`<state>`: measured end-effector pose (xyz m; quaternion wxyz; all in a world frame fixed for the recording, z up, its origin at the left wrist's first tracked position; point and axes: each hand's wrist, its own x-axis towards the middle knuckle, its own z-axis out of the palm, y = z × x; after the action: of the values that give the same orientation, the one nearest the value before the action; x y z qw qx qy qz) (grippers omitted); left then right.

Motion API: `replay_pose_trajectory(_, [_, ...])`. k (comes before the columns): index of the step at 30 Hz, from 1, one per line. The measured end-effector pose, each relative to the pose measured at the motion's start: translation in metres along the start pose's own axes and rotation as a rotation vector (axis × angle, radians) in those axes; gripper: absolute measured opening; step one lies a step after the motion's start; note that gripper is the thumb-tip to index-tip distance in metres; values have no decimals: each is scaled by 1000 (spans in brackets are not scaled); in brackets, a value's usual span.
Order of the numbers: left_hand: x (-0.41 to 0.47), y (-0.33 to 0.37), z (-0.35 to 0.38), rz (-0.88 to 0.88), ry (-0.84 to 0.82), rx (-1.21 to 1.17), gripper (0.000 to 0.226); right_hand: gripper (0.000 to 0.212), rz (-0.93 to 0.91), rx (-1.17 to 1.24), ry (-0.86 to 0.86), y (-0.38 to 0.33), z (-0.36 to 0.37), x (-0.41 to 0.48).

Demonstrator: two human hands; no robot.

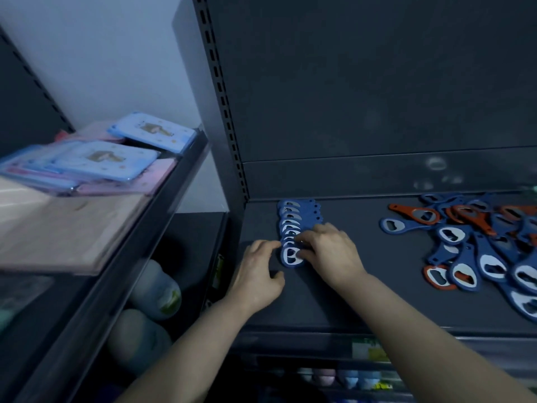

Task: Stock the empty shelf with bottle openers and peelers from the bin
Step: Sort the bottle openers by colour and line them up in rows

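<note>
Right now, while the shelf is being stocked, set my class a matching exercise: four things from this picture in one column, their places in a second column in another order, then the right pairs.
Things
1. row of blue openers
2. loose pile of openers
3. blue packets
4. pale bottles

Places
A. right part of the dark shelf
B. on the neighbouring shelf, upper left
C. low down at the left, below the packets
D. left part of the dark shelf

Pairs: 1-D, 2-A, 3-B, 4-C
</note>
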<state>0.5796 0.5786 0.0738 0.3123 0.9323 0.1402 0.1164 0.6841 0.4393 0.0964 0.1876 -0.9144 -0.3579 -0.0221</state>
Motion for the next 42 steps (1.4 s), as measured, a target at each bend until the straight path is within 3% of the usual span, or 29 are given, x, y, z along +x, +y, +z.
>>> replay_pose_trajectory(7, [7,7,4,-9,3,28,55,42,-28,-63,2,14,-2,-22])
replay_pose_trajectory(12, [8,15,5,-7,29,62,54,36,-7,-94,-13,18,-4,-24])
replay_pose_trajectory(16, [15,35,11,89,53,114,44,33,-8,-83,26,26,-14,-33])
replay_pose_trajectory(27, [44,169,92,282,-177,195,27,24,291,-196,73,152,-93,-110])
replay_pose_trajectory(30, [50,209,121,310,-236,182,27,32,360,-270,101,192,-114,-128])
replay_pose_trajectory(35, [54,253,157,273,-225,201,31,46,278,-341,-97,248,-142,-141])
replay_pose_trajectory(42, [50,280,181,143,-146,300,45,26,205,-249,-108,278,-158,-135])
